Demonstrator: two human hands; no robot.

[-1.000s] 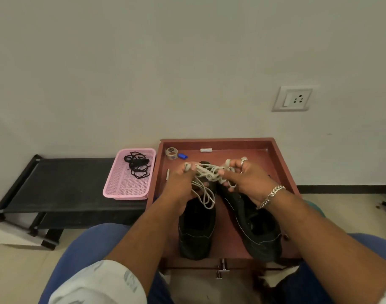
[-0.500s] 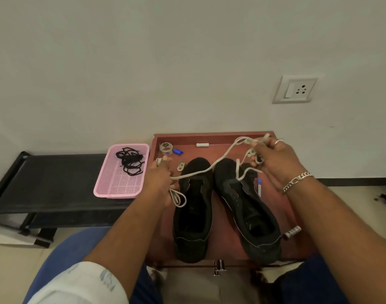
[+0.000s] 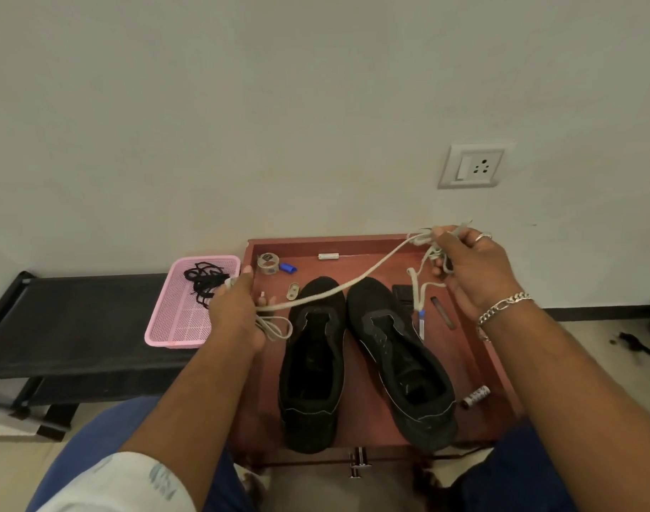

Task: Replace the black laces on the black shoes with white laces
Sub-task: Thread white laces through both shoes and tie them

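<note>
here the white lace (image 3: 356, 280) spans between left grip (image 3: 238, 312) and right grip (image 3: 467, 267).

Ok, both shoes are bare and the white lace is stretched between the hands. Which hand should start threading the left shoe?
Probably the left hand: it grips the white lace right beside the left shoe, while the right hand holds bunched lace farther away.

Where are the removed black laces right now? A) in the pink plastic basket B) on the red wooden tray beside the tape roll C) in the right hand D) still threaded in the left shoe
A: the tangled black laces lie in the pink plastic mesh basket on the black bench, left of the red wooden tray; both hands hold only the white lace.
</note>
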